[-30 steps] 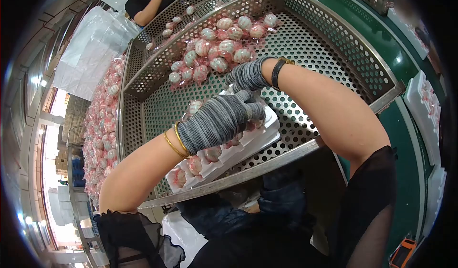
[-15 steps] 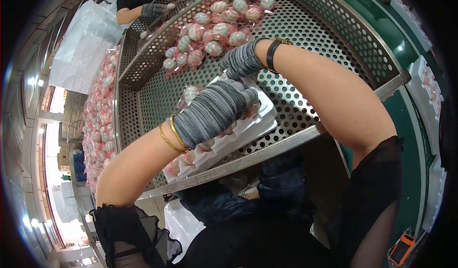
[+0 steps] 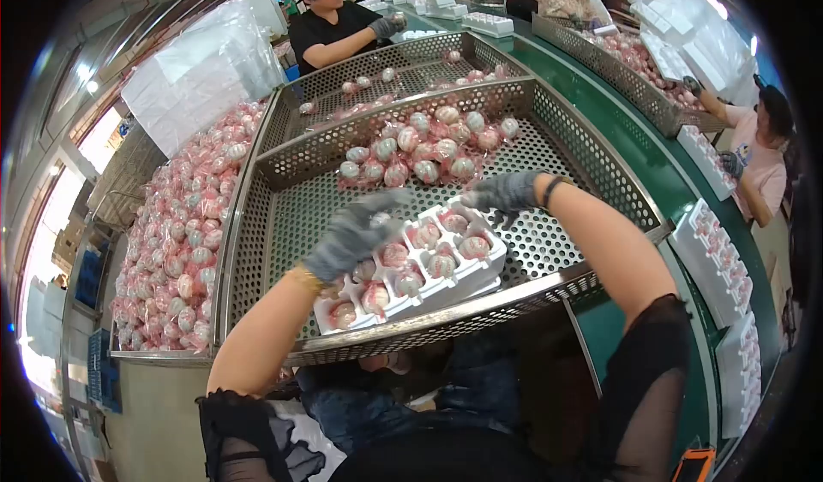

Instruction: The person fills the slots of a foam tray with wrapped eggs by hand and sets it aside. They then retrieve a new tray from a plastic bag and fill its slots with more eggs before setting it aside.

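A white foam tray (image 3: 467, 269) lies at the front of a perforated metal bin (image 3: 296, 216), its cells holding several pale, egg-like balls in clear and red film. My left hand (image 3: 356, 235), in a grey knit glove, is smeared by motion over the tray's back left side. Beside its fingertips shows a pale wrapped ball (image 3: 380, 219); I cannot tell whether the hand holds it. At the tray's back right corner is my gloved right hand (image 3: 507, 194), fingers apart and angled down. Behind both hands sits a pile of wrapped balls (image 3: 426, 170).
More wrapped balls (image 3: 176, 250) heap up in a bin on the left. Stacked white trays (image 3: 210, 49) stand behind them. A green conveyor (image 3: 591, 105) runs along the right, with filled trays (image 3: 710, 263) beside it. A co-worker (image 3: 339, 27) stands across the bin; others work farther off.
The view has tilted up, showing more of the room. My hands, close together over the tray before, have moved apart: the left toward the tray's left side, the right at its back corner.
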{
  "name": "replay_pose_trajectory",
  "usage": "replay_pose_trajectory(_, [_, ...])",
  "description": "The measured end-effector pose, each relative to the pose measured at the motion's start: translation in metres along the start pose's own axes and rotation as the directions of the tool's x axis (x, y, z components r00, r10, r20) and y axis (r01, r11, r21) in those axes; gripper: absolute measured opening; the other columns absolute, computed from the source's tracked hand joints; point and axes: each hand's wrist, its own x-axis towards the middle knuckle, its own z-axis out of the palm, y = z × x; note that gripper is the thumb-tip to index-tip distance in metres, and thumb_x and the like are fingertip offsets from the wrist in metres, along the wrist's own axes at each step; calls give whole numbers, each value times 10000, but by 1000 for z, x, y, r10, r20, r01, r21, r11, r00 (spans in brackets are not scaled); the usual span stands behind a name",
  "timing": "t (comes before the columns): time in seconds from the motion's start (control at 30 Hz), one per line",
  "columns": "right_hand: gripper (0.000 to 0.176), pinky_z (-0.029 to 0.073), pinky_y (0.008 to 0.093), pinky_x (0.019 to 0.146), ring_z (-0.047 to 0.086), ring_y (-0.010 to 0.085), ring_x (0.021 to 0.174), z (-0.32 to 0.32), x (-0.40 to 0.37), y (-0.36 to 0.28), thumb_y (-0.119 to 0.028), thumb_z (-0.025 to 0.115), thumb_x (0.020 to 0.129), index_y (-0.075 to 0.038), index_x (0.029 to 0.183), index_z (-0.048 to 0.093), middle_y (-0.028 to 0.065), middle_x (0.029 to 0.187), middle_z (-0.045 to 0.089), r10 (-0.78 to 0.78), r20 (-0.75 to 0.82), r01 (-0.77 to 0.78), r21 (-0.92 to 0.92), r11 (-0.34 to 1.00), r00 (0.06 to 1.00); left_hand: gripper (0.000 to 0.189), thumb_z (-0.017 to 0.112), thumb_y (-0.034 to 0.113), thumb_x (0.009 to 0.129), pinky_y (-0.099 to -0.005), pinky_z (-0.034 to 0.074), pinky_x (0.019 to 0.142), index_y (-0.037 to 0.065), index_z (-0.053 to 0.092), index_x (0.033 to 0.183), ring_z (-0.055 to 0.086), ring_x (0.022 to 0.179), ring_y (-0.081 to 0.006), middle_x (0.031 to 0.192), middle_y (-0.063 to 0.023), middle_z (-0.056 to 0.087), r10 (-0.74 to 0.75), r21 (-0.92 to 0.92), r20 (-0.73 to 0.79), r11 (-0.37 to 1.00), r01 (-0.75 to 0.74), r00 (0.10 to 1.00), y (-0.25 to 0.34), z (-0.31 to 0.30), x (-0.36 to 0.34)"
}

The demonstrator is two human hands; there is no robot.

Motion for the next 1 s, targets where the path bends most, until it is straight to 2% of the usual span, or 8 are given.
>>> replay_pose_trajectory(0.13, [614,557,340,705,608,219,843,16,-19,13,-436,655,780,5,1165,469,144,1074,562,123,163,-131,41,990,979,361,554,274,888,-286,463,827,66,541,1183,556,903,-157,1060,-93,598,-643,222,-137,722,656,754,-30,-59,-62])
replay_pose_trajectory(0.3, [269,482,338,629,616,261,694,26,4,21,-187,773,667,-73,879,654,105,761,637,-279,345,420,-458,783,896,407,425,398,927,-321,467,725,56,562,1101,554,775,-182,891,-107,614,-692,335,328,722,606,643,-31,-63,-73])
replay_pose_trajectory(0.43, [405,523,315,611,608,173,711,35,-10,0,-280,717,750,-18,1036,600,100,811,632,155,0,-145,-343,928,988,356,443,365,916,-345,467,660,65,579,1050,556,671,-215,796,-98,616,-475,352,374,867,352,797,-88,-68,-95])
replay_pose_trajectory(0.57, [608,497,363,792,573,221,917,17,36,108,-359,666,796,-62,1267,422,110,1143,558,-387,391,543,-703,460,835,345,498,348,873,-363,476,654,96,548,1105,603,699,-256,773,-134,620,-630,588,514,753,296,582,-36,-99,-91])
replay_pose_trajectory(0.67, [670,389,342,968,469,191,1131,33,22,76,-323,723,748,-83,1290,410,87,1268,488,-272,281,270,47,962,920,355,525,382,855,-355,472,648,98,539,1068,578,656,-230,744,-110,615,-635,631,480,730,264,605,-61,-86,-96])
replay_pose_trajectory(0.87, [706,383,387,962,483,273,1134,44,14,71,-230,706,762,-136,1357,339,151,1248,496,-498,194,526,-464,713,845,467,545,321,831,-325,439,780,33,506,1197,553,877,-245,1019,-161,570,-231,370,478,928,44,847,-85,-85,-103])
replay_pose_trajectory(0.9, [665,391,401,951,506,309,1110,45,8,60,-227,683,773,-134,1345,357,168,1238,507,-507,159,520,-443,730,847,504,572,309,817,-313,404,873,3,494,1210,517,1003,-236,1109,-157,554,-600,365,394,797,481,696,-38,-85,-86])
replay_pose_trajectory(1.0, [452,464,310,834,568,164,938,65,20,50,-136,603,741,-81,1180,510,61,1061,596,-288,-4,194,746,637,958,631,680,338,774,-316,359,964,4,450,1258,480,1107,-209,1218,-116,519,-486,-61,375,837,544,790,-61,-80,-99])
